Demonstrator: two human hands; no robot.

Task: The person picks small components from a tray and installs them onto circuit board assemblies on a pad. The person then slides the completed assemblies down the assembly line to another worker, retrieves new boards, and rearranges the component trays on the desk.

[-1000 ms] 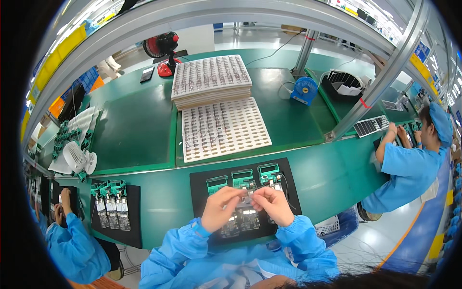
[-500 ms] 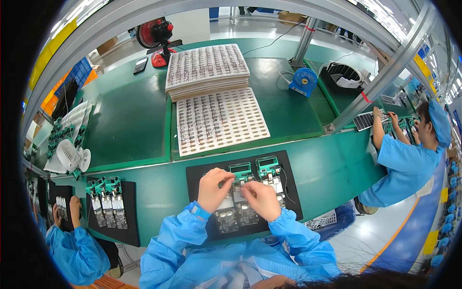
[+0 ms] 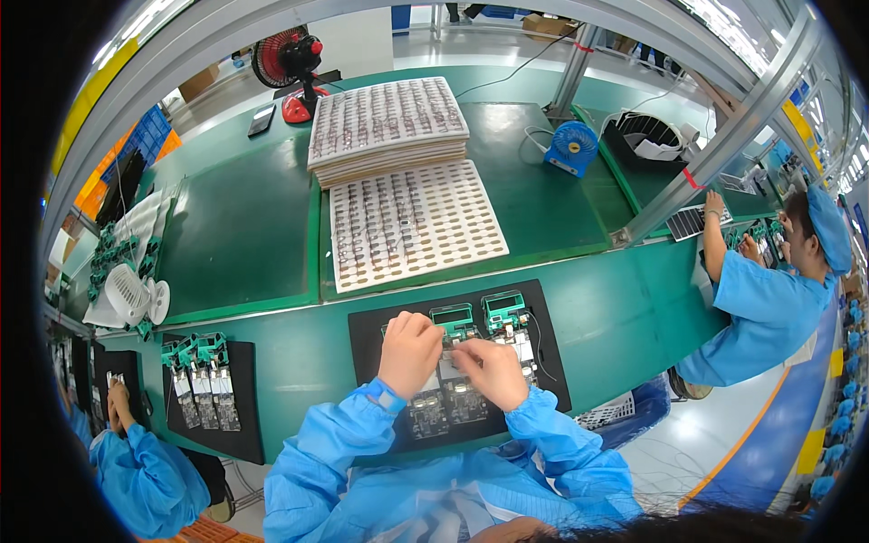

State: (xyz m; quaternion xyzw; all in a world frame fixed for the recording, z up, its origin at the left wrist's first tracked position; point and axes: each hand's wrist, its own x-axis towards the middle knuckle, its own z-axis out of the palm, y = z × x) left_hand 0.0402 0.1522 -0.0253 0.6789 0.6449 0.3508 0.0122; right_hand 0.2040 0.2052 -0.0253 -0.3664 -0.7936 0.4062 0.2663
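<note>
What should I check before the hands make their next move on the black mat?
1. Both hands on the work: ok, left hand and right hand rest on the circuit boards.
2. Boards on the black mat: ok.
3. Green clamps at the mat's far edge: ok, uncovered.
4. Grip on a part: cannot tell, fingers hide it.
5. Parts tray beyond the mat: ok, unobstructed.

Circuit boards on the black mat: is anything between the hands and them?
Nothing visible: the left hand and right hand already rest on the green circuit boards on the black mat.
</note>
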